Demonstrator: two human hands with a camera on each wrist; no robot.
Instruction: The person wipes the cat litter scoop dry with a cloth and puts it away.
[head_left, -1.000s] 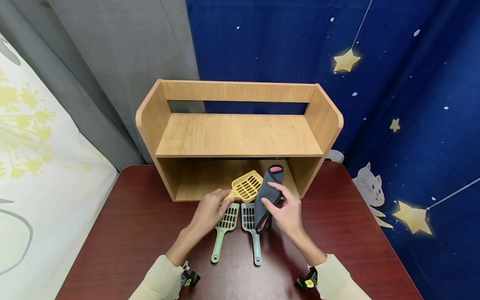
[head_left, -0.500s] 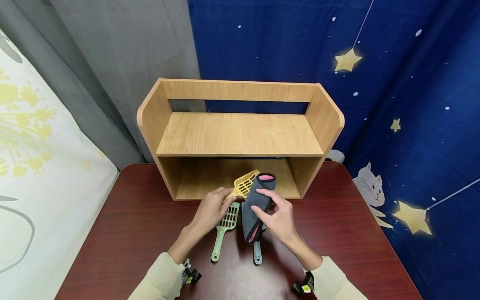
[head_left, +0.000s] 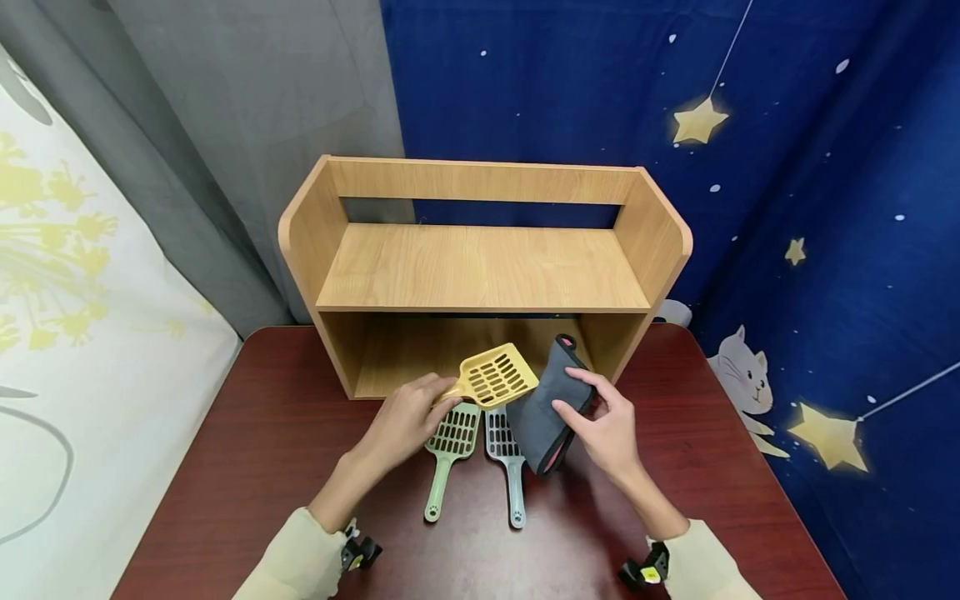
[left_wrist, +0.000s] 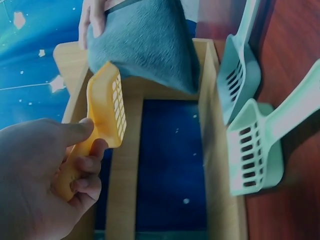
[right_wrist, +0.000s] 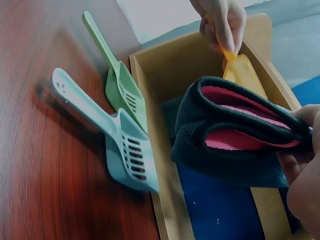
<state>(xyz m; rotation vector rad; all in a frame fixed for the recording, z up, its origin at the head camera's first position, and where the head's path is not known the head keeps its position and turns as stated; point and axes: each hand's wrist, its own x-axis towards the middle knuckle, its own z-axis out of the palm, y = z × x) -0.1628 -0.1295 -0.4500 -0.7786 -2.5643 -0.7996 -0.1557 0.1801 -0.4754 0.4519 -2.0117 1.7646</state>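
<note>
My left hand (head_left: 408, 417) grips the handle of a yellow slotted litter scoop (head_left: 498, 377), its fingers wrapped round it in the left wrist view. My right hand (head_left: 609, 423) pinches the edge of a folded grey cloth (head_left: 551, 408) with black trim and a pink inner side, its folds plain in the right wrist view (right_wrist: 240, 120). The cloth hangs just right of the yellow scoop's head; whether they touch I cannot tell. Below, a green litter scoop (head_left: 442, 475) and a blue-grey litter scoop (head_left: 514, 483) lie on the table, handles toward me.
A two-tier wooden shelf (head_left: 480, 267) stands at the back of the dark red table (head_left: 247, 467), just beyond the scoops. Behind it hang a grey curtain (head_left: 300, 75) and a blue star-patterned curtain (head_left: 570, 75). A white patterned cloth (head_left: 90, 375) borders the left side.
The cloth swung left across the yellow scoop's head and the blue-grey scoop, then back right. It now looks more spread. The yellow scoop stays in my left hand, its whole head showing again.
</note>
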